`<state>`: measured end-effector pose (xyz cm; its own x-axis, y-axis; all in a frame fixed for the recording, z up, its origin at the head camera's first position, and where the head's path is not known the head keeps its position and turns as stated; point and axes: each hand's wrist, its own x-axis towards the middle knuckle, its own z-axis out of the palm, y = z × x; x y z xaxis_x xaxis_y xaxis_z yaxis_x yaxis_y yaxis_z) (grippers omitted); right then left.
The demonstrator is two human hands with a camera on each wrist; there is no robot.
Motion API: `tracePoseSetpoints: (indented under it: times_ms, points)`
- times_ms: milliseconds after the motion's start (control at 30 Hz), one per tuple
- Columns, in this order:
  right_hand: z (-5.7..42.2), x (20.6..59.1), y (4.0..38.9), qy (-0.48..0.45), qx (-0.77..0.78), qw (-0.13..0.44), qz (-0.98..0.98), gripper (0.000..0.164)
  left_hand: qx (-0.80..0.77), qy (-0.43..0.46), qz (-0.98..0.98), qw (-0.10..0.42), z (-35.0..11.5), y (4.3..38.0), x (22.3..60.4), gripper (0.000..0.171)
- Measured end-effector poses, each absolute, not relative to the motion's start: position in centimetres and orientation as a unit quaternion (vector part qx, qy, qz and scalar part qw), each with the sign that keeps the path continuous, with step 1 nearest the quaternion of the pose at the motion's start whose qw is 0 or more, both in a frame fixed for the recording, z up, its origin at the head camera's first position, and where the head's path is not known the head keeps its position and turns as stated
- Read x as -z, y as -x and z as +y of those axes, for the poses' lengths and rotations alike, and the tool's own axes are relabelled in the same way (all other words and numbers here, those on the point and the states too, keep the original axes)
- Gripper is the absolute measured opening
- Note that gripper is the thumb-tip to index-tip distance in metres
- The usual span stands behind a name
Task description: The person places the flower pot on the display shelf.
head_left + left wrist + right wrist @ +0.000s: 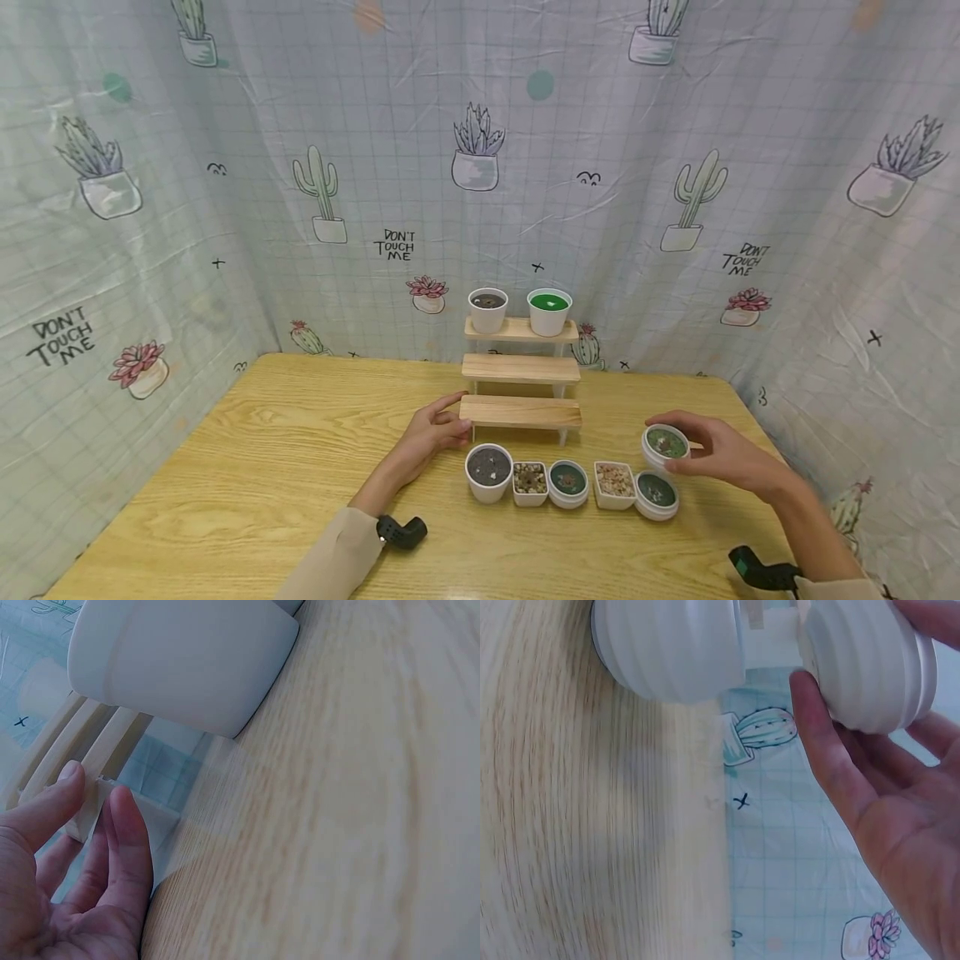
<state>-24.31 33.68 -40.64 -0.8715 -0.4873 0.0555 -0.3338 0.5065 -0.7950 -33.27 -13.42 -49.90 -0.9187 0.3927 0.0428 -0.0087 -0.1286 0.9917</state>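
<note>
A three-step wooden stand (521,411) with clear legs is at the middle of the table. My left hand (429,437) grips the left end of its lowest step; in the left wrist view thumb (45,806) and fingers come round that end. My right hand (723,450) holds a round white pot (665,445) with green filling, its ribbed side (866,667) showing in the right wrist view. The pot is raised off the table, just behind a similar dark-green-filled pot (657,495).
In front of the stand are a tall grey-filled pot (489,473), a square pebble pot (530,483), a round dark-green pot (568,483) and a square beige-filled pot (615,485). A grey-filled pot (488,312) and a bright green one (550,312) occupy the top step. A curtain (480,225) hangs behind.
</note>
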Motion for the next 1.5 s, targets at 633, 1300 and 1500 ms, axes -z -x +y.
tracePoseSetpoints:
  times_ms: [633, 1300, 1500]
  points:
    - [32.1, 40.7, 24.5, 0.201, 0.460, 0.014, 0.865, 0.054, -0.732, -0.152, 0.650, 0.135, -13.6, 33.3, 49.8, 0.074]
    - [29.8, 40.9, 24.5, 0.161, 0.476, -0.026, 0.864, 0.058, -0.736, -0.147, 0.646, 0.137, -13.5, 33.3, 50.0, 0.074]
    - [29.1, 40.5, 24.5, 0.157, 0.475, -0.044, 0.865, 0.057, -0.733, -0.150, 0.649, 0.136, -13.4, 33.4, 50.0, 0.074]
